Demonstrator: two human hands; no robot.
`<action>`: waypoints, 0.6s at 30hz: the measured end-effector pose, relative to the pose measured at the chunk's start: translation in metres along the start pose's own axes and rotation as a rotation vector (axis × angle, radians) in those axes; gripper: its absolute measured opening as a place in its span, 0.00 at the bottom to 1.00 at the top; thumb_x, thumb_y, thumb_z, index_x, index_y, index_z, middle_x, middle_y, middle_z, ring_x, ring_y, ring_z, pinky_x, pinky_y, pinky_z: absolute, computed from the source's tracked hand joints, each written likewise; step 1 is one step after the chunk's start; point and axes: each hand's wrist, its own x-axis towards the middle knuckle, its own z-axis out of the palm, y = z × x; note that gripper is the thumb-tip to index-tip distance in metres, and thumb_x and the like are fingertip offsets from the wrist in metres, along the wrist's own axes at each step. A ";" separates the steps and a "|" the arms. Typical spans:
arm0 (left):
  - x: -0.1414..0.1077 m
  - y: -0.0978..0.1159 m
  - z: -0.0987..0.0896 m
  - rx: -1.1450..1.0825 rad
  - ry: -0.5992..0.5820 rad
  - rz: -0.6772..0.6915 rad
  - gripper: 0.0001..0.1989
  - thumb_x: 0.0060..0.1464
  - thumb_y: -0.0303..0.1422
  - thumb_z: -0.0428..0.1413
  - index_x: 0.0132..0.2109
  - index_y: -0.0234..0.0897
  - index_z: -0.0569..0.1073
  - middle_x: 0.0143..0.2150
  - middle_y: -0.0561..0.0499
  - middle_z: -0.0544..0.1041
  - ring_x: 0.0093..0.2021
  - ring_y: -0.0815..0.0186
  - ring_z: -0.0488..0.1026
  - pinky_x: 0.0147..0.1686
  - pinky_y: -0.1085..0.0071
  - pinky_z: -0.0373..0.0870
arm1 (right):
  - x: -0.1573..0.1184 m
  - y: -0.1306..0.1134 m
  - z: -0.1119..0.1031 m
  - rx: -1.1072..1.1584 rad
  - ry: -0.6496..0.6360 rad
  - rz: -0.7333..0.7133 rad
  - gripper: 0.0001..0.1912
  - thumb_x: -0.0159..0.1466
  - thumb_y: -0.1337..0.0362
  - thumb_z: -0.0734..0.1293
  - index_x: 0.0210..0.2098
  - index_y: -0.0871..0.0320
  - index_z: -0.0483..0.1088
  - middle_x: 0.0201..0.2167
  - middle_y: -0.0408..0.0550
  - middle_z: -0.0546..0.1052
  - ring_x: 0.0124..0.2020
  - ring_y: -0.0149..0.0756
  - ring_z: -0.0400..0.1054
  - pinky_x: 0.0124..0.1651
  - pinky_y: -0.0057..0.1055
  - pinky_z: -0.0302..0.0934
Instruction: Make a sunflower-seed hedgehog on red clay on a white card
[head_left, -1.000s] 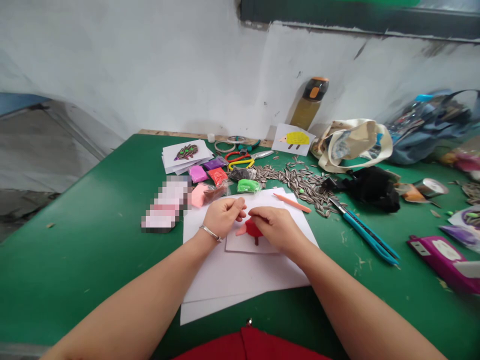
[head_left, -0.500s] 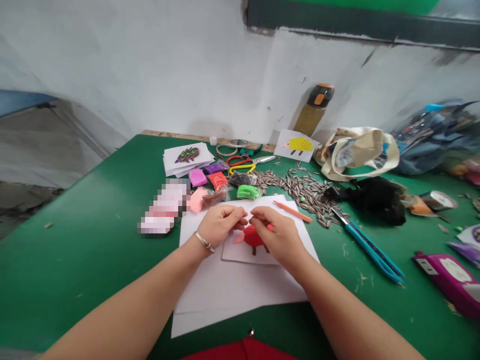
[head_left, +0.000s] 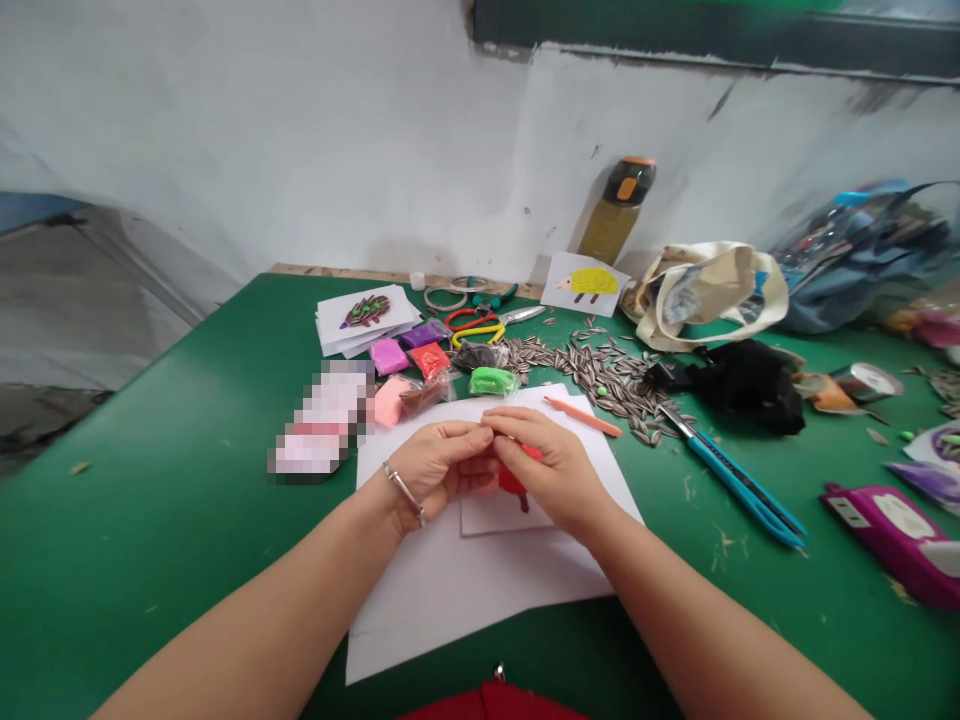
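Note:
My left hand, with a silver bracelet at its wrist, and my right hand meet at the fingertips above a small card. Both are pinched closed; whatever lies between the fingers is too small or hidden to make out. On the card is a red clay shape with a brown leg, partly covered by my hands. The card rests on larger white sheets. An orange pen-like tool lies at the sheets' upper right edge.
Clay packets, scissors and striped seeds lie behind the sheets. At the right are a blue cutter, a black bag, a cream bag and a magenta case. A bottle stands by the wall.
My hands have come together, so their fingertips now touch. They cover more of the red shape than before. The view has shifted slightly.

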 end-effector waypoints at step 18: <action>0.001 -0.003 0.003 0.067 0.057 0.195 0.14 0.49 0.40 0.63 0.30 0.30 0.77 0.25 0.50 0.74 0.26 0.68 0.72 0.28 0.71 0.69 | -0.005 -0.010 0.000 -0.069 -0.069 0.042 0.19 0.63 0.64 0.61 0.53 0.54 0.71 0.59 0.51 0.68 0.60 0.41 0.60 0.61 0.45 0.55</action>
